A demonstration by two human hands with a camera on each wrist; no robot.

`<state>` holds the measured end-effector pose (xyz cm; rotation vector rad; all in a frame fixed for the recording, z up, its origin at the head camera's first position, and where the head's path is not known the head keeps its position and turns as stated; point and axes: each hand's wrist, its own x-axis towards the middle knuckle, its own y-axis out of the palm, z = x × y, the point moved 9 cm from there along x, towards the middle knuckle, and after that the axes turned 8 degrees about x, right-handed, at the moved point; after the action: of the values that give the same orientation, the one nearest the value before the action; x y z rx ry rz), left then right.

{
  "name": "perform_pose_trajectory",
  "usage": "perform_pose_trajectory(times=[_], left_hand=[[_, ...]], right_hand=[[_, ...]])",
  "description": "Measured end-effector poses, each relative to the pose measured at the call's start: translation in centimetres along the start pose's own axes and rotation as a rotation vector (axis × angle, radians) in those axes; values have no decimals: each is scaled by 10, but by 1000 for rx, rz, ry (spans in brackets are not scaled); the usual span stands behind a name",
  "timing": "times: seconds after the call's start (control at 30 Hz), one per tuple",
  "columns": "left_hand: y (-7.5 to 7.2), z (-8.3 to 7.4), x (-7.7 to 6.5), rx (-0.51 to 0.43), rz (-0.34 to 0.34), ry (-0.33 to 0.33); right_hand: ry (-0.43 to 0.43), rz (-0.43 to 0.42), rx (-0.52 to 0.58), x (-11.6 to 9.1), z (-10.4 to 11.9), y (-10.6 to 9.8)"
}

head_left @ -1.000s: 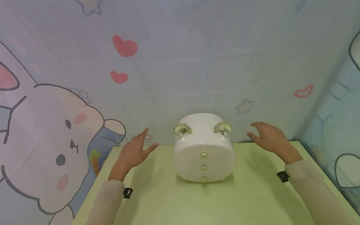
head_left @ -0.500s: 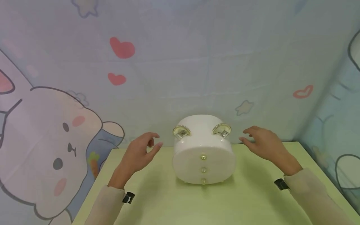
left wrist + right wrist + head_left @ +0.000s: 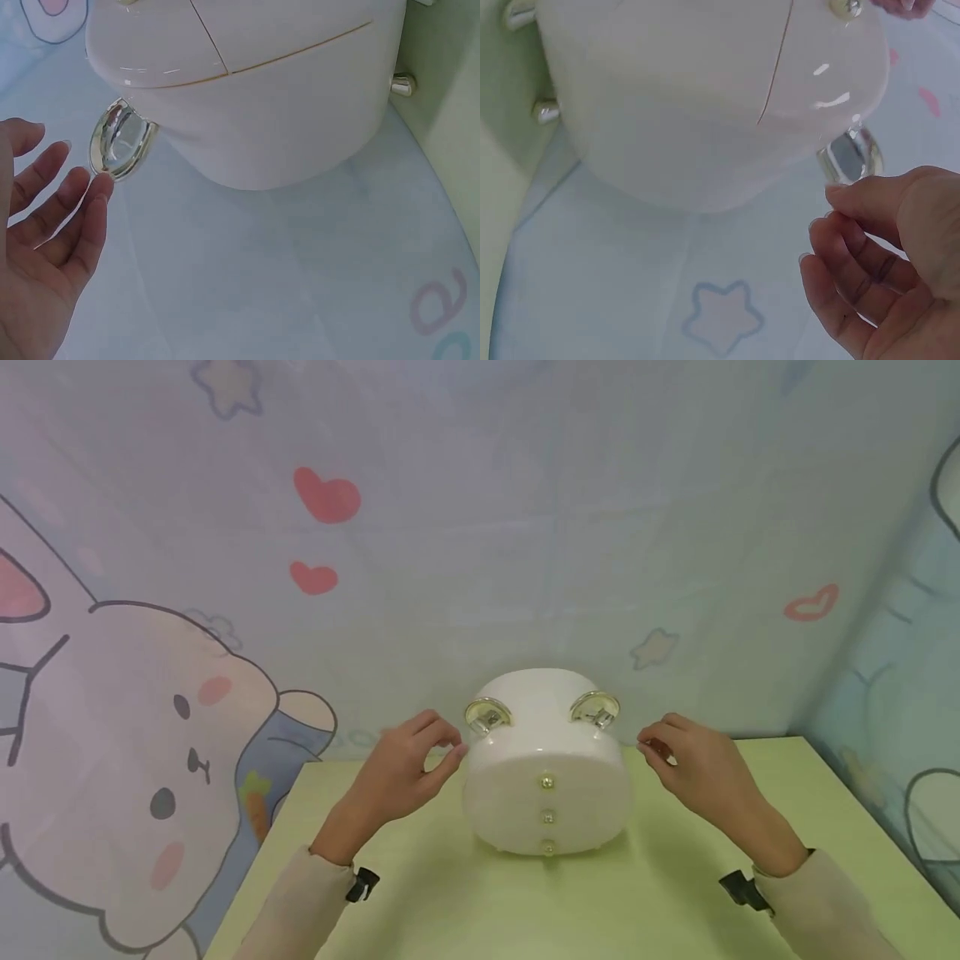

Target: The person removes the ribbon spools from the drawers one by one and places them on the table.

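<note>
A glossy white oval box [image 3: 543,793] stands on the table against the backdrop, with gold knobs down its front and thin seams in its shell. Two round, gold-rimmed ears flank its top: a left ear [image 3: 488,717] and a right ear [image 3: 596,708]. My left hand [image 3: 401,768] hovers at the box's left side, fingers loosely bent, holding nothing. In the left wrist view a fingertip overlaps the ear's rim; I cannot tell whether they touch. On the other side my right hand [image 3: 701,768], fingers curved and thumb near the index finger, also holds nothing, close to the right ear.
The light green table [image 3: 525,910] ends at a printed cloth backdrop [image 3: 480,527] right behind the box. A second cloth panel [image 3: 900,660] hangs along the right side. Short gold feet [image 3: 403,84] hold the box off the tabletop.
Both hands have moved inward towards the box, the left one further. Their fingers, straighter before, are now more bent. The box has stayed in place; the view has shifted slightly.
</note>
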<state>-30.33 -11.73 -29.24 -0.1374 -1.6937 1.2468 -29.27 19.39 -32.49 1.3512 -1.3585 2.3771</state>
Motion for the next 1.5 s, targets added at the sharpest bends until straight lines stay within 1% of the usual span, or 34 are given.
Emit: perform_pose_trajectory(times=[0.1, 0.2, 0.27, 0.4, 0.47, 0.53, 0.67, 0.8, 0.87, 0.93, 1.03, 1.13, 1.23, 1.37, 1.5], left_hand=[[-2, -5, 6, 5, -22, 30], [-2, -6, 9, 9, -18, 38], [1, -7, 10, 3, 12, 36], [9, -8, 9, -20, 91, 10], [12, -9, 8, -22, 116, 2], [15, -11, 7, -15, 128, 10], [22, -17, 7, 21, 147, 62], [29, -23, 6, 32, 191, 116], [33, -24, 5, 22, 237, 130], [37, -25, 4, 9, 298, 134], [43, -24, 3, 1, 397, 127], [45, -22, 3, 10, 464, 125], [44, -22, 5, 20, 485, 143], [41, -24, 10, 45, 464, 185], [44, -24, 10, 91, 468, 200]], right_hand=[[12, -34, 28, -1, 8, 0], [18, -56, 45, -2, 16, 2], [14, -74, 56, -4, 23, 2], [-7, -102, 95, -7, 37, 2], [-24, -100, 123, -6, 46, 3], [-48, -86, 145, -5, 55, 7], [-108, -37, 152, -5, 73, 20], [-182, 15, 123, -7, 91, 36], [-218, 35, 106, -8, 99, 43], [-246, 40, 85, -8, 106, 49], [-289, 26, 58, -10, 112, 55], [-327, 7, 32, -12, 118, 60], [-367, -11, 2, -15, 121, 65], [-407, -43, -38, -19, 124, 69], [-435, -57, -112, -21, 126, 72]])
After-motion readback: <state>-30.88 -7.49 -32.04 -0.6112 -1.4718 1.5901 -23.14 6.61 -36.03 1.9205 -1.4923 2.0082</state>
